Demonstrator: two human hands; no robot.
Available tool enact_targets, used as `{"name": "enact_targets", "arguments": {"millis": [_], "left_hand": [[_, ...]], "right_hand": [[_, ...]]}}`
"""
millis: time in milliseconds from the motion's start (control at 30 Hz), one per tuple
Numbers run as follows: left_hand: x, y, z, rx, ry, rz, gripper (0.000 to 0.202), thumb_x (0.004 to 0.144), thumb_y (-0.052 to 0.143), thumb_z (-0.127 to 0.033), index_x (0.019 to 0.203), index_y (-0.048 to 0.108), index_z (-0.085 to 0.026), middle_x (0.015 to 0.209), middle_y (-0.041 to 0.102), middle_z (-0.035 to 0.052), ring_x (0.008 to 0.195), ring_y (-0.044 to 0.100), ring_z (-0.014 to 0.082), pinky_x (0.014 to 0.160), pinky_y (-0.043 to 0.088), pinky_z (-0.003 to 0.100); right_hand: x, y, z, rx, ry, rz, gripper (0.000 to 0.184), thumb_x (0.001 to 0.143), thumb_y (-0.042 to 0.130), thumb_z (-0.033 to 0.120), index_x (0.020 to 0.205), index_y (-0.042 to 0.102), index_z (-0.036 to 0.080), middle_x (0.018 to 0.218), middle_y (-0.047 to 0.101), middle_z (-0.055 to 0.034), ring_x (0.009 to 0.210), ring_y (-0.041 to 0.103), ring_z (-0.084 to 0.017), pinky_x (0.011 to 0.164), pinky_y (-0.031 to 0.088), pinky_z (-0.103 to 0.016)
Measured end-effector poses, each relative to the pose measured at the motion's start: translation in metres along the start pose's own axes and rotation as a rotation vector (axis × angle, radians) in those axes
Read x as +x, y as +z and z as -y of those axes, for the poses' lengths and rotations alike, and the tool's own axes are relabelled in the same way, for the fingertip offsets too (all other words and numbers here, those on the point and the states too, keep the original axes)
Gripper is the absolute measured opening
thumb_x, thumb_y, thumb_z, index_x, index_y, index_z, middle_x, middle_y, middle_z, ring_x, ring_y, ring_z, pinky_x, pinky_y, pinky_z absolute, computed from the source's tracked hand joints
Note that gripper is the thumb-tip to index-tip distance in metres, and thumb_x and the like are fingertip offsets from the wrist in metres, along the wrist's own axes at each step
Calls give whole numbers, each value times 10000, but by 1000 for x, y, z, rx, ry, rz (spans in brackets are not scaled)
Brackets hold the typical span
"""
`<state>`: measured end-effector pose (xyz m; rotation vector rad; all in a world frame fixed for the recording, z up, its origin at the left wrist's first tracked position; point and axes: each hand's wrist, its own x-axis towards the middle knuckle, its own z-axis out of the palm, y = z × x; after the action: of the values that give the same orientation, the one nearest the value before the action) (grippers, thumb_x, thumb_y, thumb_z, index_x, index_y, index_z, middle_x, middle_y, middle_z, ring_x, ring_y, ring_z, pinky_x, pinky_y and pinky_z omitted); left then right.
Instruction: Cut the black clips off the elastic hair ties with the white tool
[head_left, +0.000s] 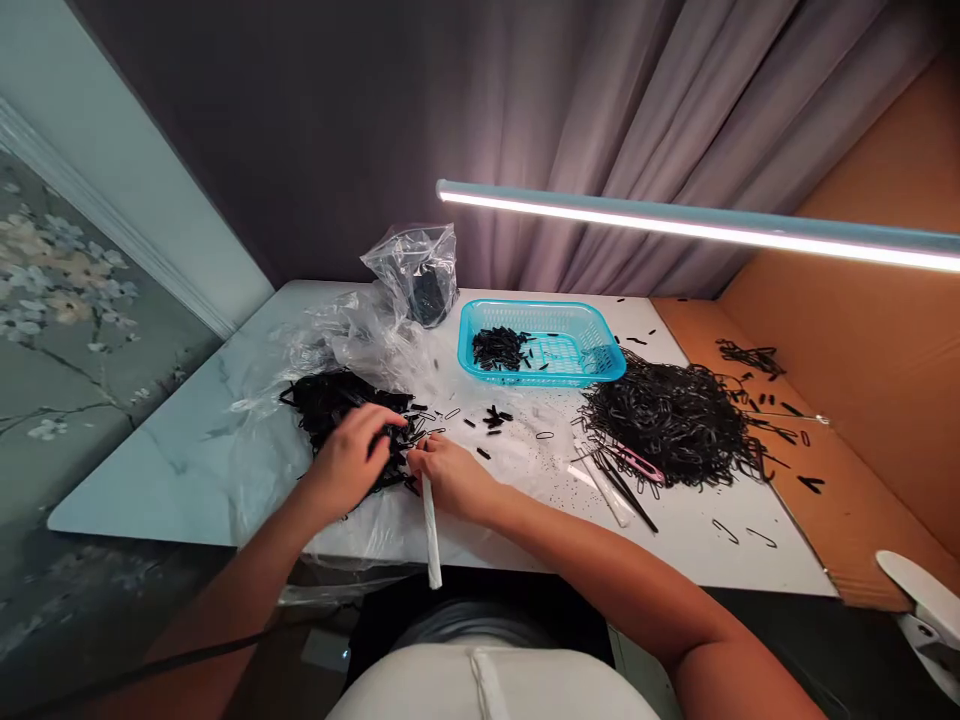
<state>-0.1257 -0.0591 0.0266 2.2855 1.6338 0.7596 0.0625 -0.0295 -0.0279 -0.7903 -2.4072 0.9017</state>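
My left hand (349, 462) is down in a tangled heap of black elastic bands (330, 400), its fingers gripping some strands. That heap lies on loose clear plastic sheeting. My right hand (452, 478) sits just beside it, closed around a thin white rod (430, 532) that sticks out towards the near table edge. Short black band pieces (491, 418) lie scattered in front of the hands. A teal plastic basket (541, 343) holding a small pile of black pieces stands beyond them.
A much larger black band heap (675, 425) lies to the right, with a pink tool (641, 463) and white sticks at its edge. A clear bag (416, 275) stands at the back of the marble-topped table (150, 500). Cardboard (847, 480) lines the right side; a lamp bar (697, 225) crosses overhead.
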Motion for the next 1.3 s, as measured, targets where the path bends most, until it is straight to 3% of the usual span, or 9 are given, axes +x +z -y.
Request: {"name": "enact_targets", "arguments": {"millis": [100, 233, 567, 733, 833, 900, 1000, 1133, 1300], "left_hand": [[-4, 18, -22, -225, -37, 224, 394, 883, 433, -123, 1243, 563, -213, 1215, 623, 67, 1107, 586, 197, 971, 465, 356], [5, 32, -32, -461, -133, 302, 398, 925, 448, -196, 1310, 543, -225, 1139, 683, 52, 1038, 644, 181, 931, 505, 338], [40, 59, -44, -1010, -401, 103, 215, 750, 756, -295, 918, 765, -161, 849, 746, 72, 759, 673, 176, 739, 529, 302], [40, 72, -42, -1290, -431, 89, 183, 761, 767, -250, 919, 775, -158, 940, 749, 84, 855, 672, 155, 813, 509, 268], [40, 73, -42, -1402, -432, 112, 162, 782, 755, -245, 924, 773, -169, 963, 751, 75, 900, 687, 163, 861, 513, 282], [41, 72, -43, -1439, -456, 108, 155, 779, 760, -234, 922, 769, -172, 948, 753, 64, 887, 696, 160, 860, 519, 284], [42, 72, -43, -1465, -506, 98, 186, 764, 774, -224, 940, 758, -167, 947, 756, 63, 872, 707, 165, 842, 527, 285], [43, 71, -42, -1471, -541, 103, 203, 767, 773, -238, 950, 734, -159, 937, 757, 72, 850, 715, 175, 805, 529, 286], [43, 72, -42, -1428, -524, 93, 179, 746, 790, -250, 885, 725, -159, 853, 741, 56, 771, 690, 147, 709, 498, 251]], "right_hand": [[-6, -9, -6, 110, 55, -39, 134, 735, 535, 88, 669, 440, 155, 762, 554, -22, 682, 437, -111, 634, 323, -230], [-20, -35, -17, 288, 179, -104, 217, 761, 589, 203, 689, 388, 169, 712, 594, -2, 614, 460, -88, 599, 347, -210], [-37, -61, -18, 875, 301, -365, 412, 768, 693, 332, 697, 314, 187, 893, 656, -42, 683, 537, -97, 610, 400, -222], [-41, -68, -20, 918, 263, -489, 351, 828, 655, 359, 759, 355, 192, 868, 625, -20, 761, 571, -118, 691, 442, -244], [-45, -74, -22, 963, 190, -552, 215, 966, 433, 415, 923, 464, 207, 732, 556, 14, 652, 497, -102, 657, 412, -241], [-49, -79, -22, 888, 180, -569, 339, 1004, 313, 435, 1016, 560, 203, 664, 484, 16, 625, 452, -106, 643, 396, -243], [-52, -82, -21, 672, 199, -611, 378, 989, 390, 430, 1028, 678, 189, 725, 527, -16, 702, 506, -116, 700, 430, -254], [-53, -77, -21, 672, 202, -610, 284, 940, 534, 410, 1101, 658, 213, 901, 677, -47, 750, 627, -132, 715, 487, -271], [-53, -64, -25, 563, 166, -555, 351, 976, 437, 452, 1043, 688, 216, 929, 712, -59, 695, 656, -131, 657, 485, -266]]}}
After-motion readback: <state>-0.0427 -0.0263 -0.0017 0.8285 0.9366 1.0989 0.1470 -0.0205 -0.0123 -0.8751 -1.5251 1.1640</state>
